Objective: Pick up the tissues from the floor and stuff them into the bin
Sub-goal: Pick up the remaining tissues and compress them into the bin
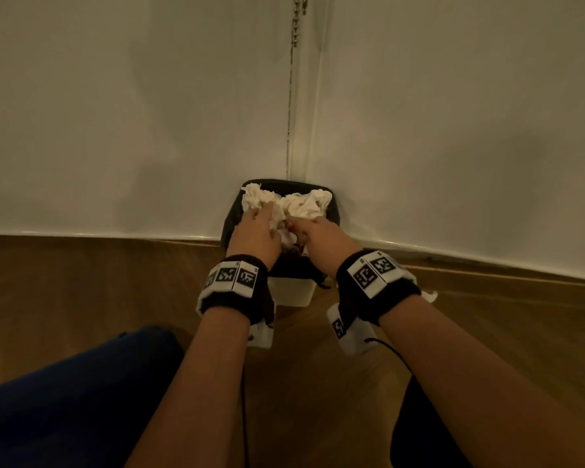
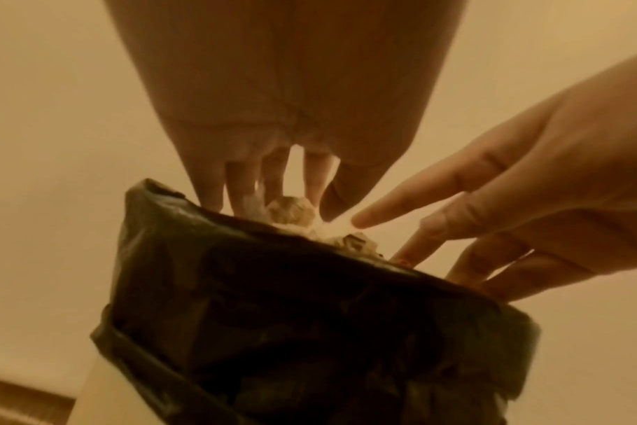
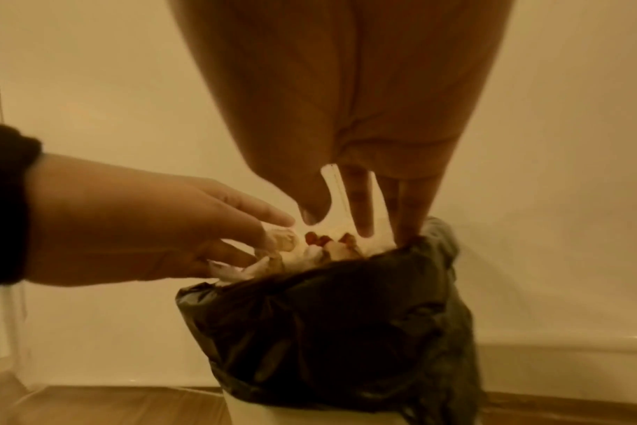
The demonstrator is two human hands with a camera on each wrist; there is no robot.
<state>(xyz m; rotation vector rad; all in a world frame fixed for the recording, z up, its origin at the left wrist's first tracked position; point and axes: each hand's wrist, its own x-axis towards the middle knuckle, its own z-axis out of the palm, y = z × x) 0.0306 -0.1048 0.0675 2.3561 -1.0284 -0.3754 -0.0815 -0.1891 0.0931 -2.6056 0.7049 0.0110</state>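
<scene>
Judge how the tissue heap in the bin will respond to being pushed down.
The tissues look crumpled and soft, so they should compress, then probably spring back. They stand above the bin rim, so loose pieces may spill over.

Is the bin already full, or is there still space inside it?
Full: the tissues heap above the bin rim, with both hands, left and right, on them. Depth below cannot be told.
</scene>
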